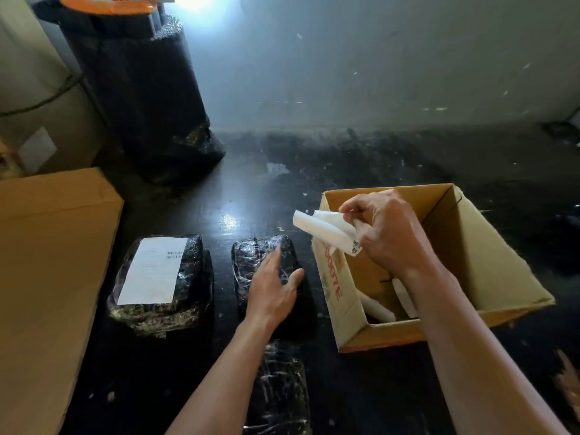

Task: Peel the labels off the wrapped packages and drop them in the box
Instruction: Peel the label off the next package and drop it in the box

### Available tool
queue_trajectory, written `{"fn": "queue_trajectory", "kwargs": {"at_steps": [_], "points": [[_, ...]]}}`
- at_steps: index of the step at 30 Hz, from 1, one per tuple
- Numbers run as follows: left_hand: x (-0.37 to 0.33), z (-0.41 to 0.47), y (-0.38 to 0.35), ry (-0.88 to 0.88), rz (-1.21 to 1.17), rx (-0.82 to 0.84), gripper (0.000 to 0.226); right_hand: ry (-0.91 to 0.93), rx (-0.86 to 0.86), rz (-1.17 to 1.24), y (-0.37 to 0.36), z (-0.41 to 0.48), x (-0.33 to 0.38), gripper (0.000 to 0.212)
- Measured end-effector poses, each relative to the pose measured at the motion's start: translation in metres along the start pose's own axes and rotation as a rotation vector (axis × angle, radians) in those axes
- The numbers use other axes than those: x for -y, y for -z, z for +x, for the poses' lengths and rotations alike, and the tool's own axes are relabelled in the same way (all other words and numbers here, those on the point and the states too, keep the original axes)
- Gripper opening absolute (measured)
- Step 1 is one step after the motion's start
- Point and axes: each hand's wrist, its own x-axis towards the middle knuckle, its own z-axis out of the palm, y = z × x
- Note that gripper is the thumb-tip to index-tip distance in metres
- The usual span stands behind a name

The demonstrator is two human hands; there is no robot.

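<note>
Dark, glossy surface [276, 189], dim room, bright glare at 12 o'clock.

Right hand [389, 237] is raised over the near-left corner of the open box [489, 246], at about 3 o'clock. Its fingers [351, 210] are pinched together on a peeled label [323, 229], white and curled, one end hanging toward 9 o'clock outside the box wall. A barcode shows at the label's lower end, just beside the palm.

Inside the box, more curled white labels [381, 307] lie on the bottom. Red lettering runs down the box's left outer wall; too skewed to read fully.

Left hand [276, 293] lies flat on the middle package [266, 255], black and film-wrapped, fingers spread apart, gripping nothing. No label shows on this package's top face.

At 9 o'clock of it, just beside, sits a second package [163, 277], same black wrap, with a white label [153, 270] stuck flat on top, small barcode near its upper right corner.

A third package [279, 390] lies at 6 o'clock, partly under the left forearm; whether it carries a label, cannot tell.

A large closed carton [47, 277] fills the 9 o'clock edge. A dark upright roll [138, 89] with an orange top stands at 11 o'clock against the wall.
</note>
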Motion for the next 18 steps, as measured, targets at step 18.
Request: {"fn": "queue_trajectory", "kwargs": {"at_steps": [18], "points": [[-0.085,-0.023,-0.070,-0.017,-0.257,0.209,0.084,-0.264,-0.144,-0.198,0.027,-0.043,-0.087,0.014]]}}
